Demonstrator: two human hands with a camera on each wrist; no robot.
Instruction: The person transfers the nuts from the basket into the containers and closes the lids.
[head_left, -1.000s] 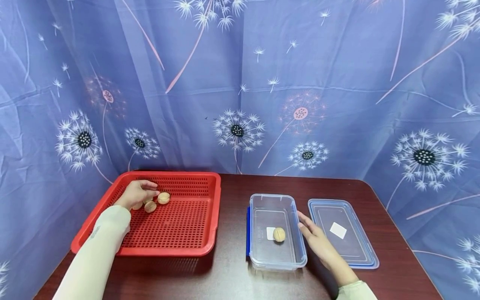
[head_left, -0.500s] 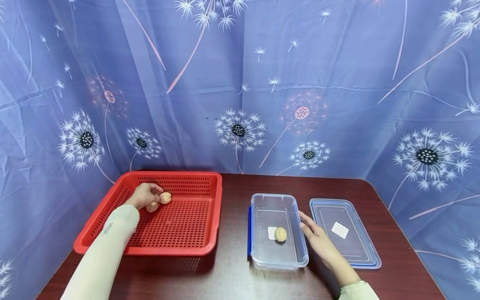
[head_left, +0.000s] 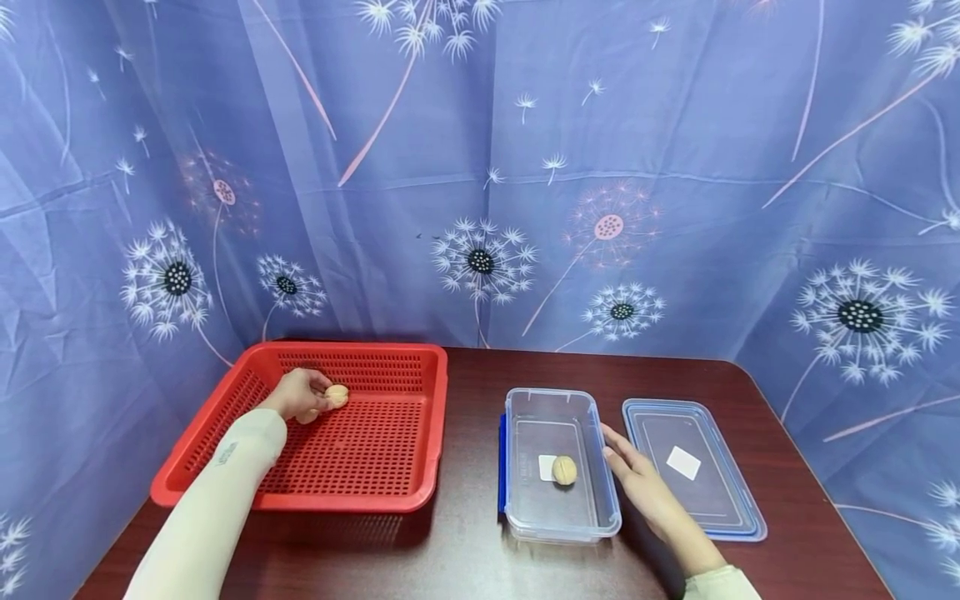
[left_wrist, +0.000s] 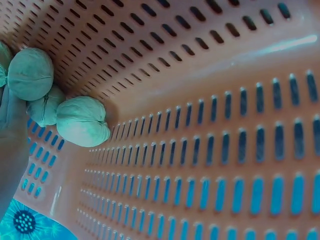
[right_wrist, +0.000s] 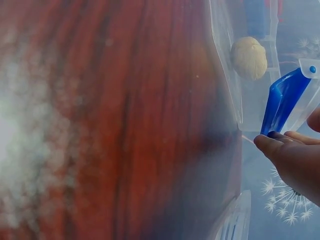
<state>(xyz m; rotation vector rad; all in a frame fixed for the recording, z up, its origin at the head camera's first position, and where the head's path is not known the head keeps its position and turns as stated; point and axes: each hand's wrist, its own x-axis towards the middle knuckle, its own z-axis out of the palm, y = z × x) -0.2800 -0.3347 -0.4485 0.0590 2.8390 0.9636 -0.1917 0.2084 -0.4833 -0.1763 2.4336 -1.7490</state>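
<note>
My left hand [head_left: 298, 393] is inside the red perforated basket [head_left: 438, 417], toward its back left. Its thumb and fingers pinch at a pale walnut [head_left: 337, 396]; part of the grip is hidden. Another walnut [head_left: 306, 416] lies under the hand. In the left wrist view, a finger [left_wrist: 14, 112] touches a walnut [left_wrist: 31, 74] beside several others. My right hand [head_left: 643, 482] rests with extended fingers against the right side of a clear plastic box [head_left: 566, 525], touching its blue latch flap [right_wrist: 285, 100]. One walnut [head_left: 564, 471] lies in that box.
A clear lid [head_left: 720, 475] with a blue seal and a white label lies right of the box. A second blue flap [head_left: 502, 467] hangs on the box's left side. The dark wooden table [head_left: 472, 500] ends at a blue dandelion-print curtain [head_left: 390, 250].
My left hand has moved slightly right within the basket, closing on the walnuts there. The right hand stays against the box, and the view has shifted a little.
</note>
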